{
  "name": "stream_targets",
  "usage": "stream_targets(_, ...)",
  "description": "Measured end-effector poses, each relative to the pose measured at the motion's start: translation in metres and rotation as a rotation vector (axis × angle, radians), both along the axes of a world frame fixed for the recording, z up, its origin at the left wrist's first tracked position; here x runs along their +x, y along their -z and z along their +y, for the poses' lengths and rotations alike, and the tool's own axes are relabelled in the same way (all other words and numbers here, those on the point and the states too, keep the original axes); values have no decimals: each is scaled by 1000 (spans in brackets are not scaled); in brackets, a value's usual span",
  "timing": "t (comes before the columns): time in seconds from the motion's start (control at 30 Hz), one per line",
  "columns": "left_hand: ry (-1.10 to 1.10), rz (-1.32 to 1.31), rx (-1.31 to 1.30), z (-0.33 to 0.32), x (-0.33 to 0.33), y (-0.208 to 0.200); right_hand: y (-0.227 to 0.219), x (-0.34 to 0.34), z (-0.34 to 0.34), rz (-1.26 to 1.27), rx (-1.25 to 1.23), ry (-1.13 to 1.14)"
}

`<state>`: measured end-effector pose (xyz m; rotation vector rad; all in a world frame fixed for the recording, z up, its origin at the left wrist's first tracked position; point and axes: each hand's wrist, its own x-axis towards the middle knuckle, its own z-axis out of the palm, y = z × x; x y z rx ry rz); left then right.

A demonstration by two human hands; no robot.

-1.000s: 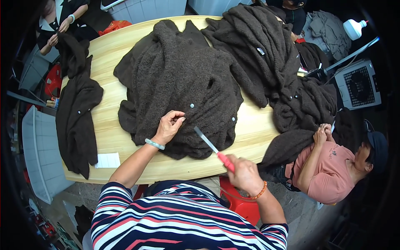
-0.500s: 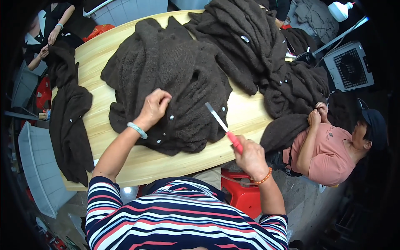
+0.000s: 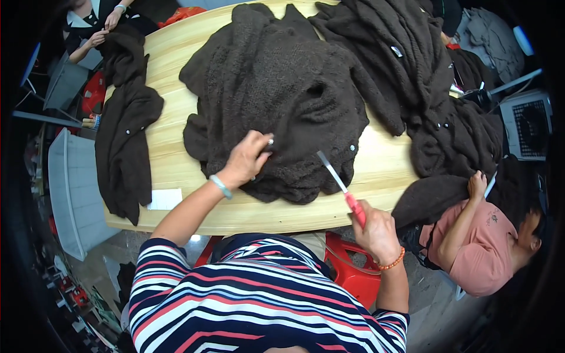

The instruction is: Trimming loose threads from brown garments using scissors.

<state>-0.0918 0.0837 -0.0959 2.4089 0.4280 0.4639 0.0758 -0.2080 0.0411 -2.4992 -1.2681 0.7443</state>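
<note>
A dark brown fleecy garment [image 3: 282, 88] lies bunched on the wooden table in front of me. My left hand [image 3: 247, 157] is on its near part, fingers curled in at a shiny round button [image 3: 271, 142]. The undersides of those fingers are partly hidden. Another such button [image 3: 352, 147] shows at the garment's right edge. My right hand [image 3: 375, 231] is wrapped round the red handle of a small tool with a narrow flat metal blade [image 3: 333, 171]. The blade points up and left, over the garment's near right part, its tip apart from my left hand.
More brown garments lie on the table's left [image 3: 125, 147] and right [image 3: 406, 65]. A white paper [image 3: 165, 199] lies near the front edge. A co-worker in pink [image 3: 485, 247] handles cloth at the right, another person [image 3: 100, 23] at the far left. A red stool [image 3: 353, 273] stands below the edge.
The view has shifted, so the table sits higher and further right. My left hand has come to a button on the garment. My right hand still holds the red-handled tool.
</note>
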Motion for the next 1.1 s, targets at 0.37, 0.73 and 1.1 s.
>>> stream_targets(0.37, -33, 211, -482, -5, -19, 9, 19, 4, 1, 75, 34, -196)
stream_targets(0.73, -157, -152, 563, 23, 29, -118, 33, 71, -28, -87, 184, 224)
stream_targets(1.1, 153, 231, -126, -33, 76, -49, 32, 63, -51, 158, -33, 19)
